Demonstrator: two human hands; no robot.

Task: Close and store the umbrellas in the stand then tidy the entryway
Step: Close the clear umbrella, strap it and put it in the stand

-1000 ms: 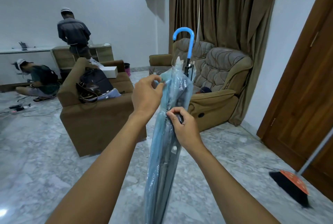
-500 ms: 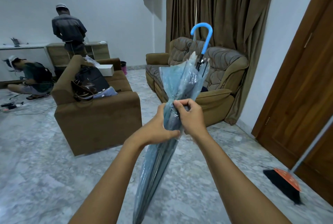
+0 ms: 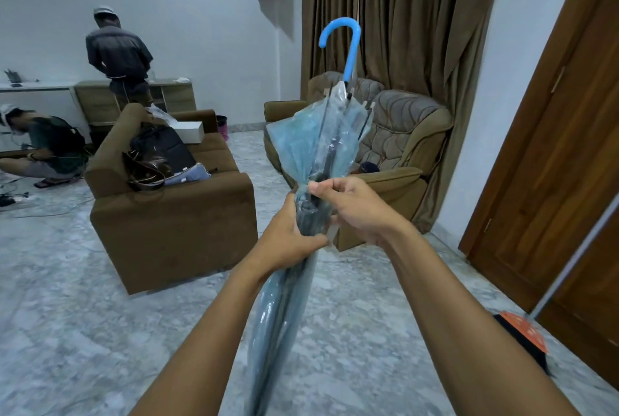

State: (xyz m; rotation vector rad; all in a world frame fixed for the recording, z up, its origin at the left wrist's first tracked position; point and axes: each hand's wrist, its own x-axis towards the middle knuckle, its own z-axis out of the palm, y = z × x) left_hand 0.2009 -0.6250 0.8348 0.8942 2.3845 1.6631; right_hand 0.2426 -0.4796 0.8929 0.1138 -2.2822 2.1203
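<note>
Head view, sole camera: I log one folded umbrella (image 3: 284, 298), clear blue plastic canopy with dark ribs, held tilted through the centre of the frame, its lower end running out at the bottom edge and its blue hooked handle (image 3: 348, 44) uppermost, against the brown curtain (image 3: 402, 30) at upper centre. Above my grip the canopy flares loose; below it the folds lie gathered tight. My left hand (image 3: 288, 238) is wrapped around the bundled canopy at mid-frame, fingers curled about it from the left. My right hand (image 3: 355, 208) sits just beside and slightly above, touching the same bundle, thumb and fingers pinched on the plastic where the flare begins; whether a strap lies under those fingers I cannot tell. Both forearms rise from the bottom edge. Left of centre: one brown armchair (image 3: 174, 214), seen from its back, with a dark bag (image 3: 160, 151) and a white box (image 3: 191, 131) on its seat. Right of centre, behind the umbrella: one padded recliner (image 3: 402, 147) standing before the curtain. Right edge: a wooden door (image 3: 552, 147); lower right: a broom (image 3: 522, 338) with an orange head on dark bristles, resting on the marble floor (image 3: 67, 315). Upper left: one person (image 3: 117, 54) standing with back turned at a low cabinet (image 3: 174, 94); far left: a second person (image 3: 43, 147) crouched on the floor.
</note>
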